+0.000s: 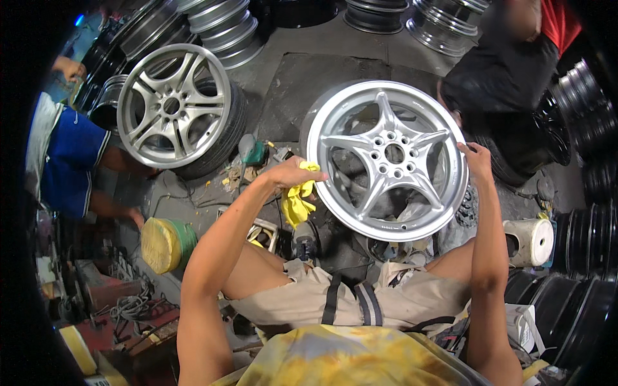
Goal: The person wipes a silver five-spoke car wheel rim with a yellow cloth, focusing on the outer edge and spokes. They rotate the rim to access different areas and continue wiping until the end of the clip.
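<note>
A silver star-spoked wheel rim [388, 122] is held tilted in front of my knees, its face turned up toward me. Closed around a crumpled yellow cloth [297, 204], my left hand [288, 174] is at the rim's left edge, the fingertips at its lip. The cloth hangs down below the fingers. On the opposite side, my right hand [477, 161] grips the rim's outer edge with bent fingers; part of that grip is hidden behind the rim.
Another silver rim [170, 132] leans on a tyre at the left. People sit nearby: blue shorts [71, 154] at left, dark shorts [499, 71] at upper right. Stacked rims [225, 29] line the back and right. A yellow-green roll [164, 244] and white bucket [531, 242] flank me.
</note>
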`<state>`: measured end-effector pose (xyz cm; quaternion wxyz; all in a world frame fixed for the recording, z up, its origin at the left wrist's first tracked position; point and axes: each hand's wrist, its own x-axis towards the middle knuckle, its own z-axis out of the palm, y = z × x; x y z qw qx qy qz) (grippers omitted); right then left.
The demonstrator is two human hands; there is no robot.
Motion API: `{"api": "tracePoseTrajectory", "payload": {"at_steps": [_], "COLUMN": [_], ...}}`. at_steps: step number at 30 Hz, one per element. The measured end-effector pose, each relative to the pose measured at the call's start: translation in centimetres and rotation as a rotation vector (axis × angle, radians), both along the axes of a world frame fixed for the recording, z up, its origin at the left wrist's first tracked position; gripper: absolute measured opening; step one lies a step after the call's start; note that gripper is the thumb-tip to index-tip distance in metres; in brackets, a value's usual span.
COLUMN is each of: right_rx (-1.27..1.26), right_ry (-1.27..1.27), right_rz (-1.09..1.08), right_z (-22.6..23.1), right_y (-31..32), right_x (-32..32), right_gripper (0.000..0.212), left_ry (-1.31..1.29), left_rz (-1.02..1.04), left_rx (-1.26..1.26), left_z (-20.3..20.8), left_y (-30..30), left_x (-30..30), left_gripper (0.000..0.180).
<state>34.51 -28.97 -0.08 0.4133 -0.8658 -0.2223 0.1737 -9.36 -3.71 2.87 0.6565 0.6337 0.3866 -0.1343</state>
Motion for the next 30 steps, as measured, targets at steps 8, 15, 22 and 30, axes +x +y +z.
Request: {"api": "tracePoseTrajectory", "payload": {"at_steps": [8, 15, 22, 30], "right_rx": [0.003, 0.133, 0.044, 0.125], "right_ry": [-0.117, 0.141, 0.28, 0.25], "right_rz": [0.081, 0.02, 0.078, -0.025], "right_z": [1.7, 1.3, 2.4, 2.4], "right_y": [-2.3, -4.5, -7.7, -8.4], "right_x": [-1.5, -2.3, -5.1, -5.1], "right_gripper": [0.047, 0.039, 0.046, 0.04], "left_ry": [-0.132, -0.121, -0.203, -0.114], "left_rz": [0.043, 0.107, 0.149, 0.061], "left_rx": [0.46, 0.613, 0.503, 0.579], "left_z": [-0.9, -3.4, -0.4, -0.5], "left_y": [6.0, 6.5, 4.9, 6.4], "left_x": [3.2, 4.1, 4.4, 5.1], "left_gripper": [0.049, 0.059, 0.057, 0.054]}}
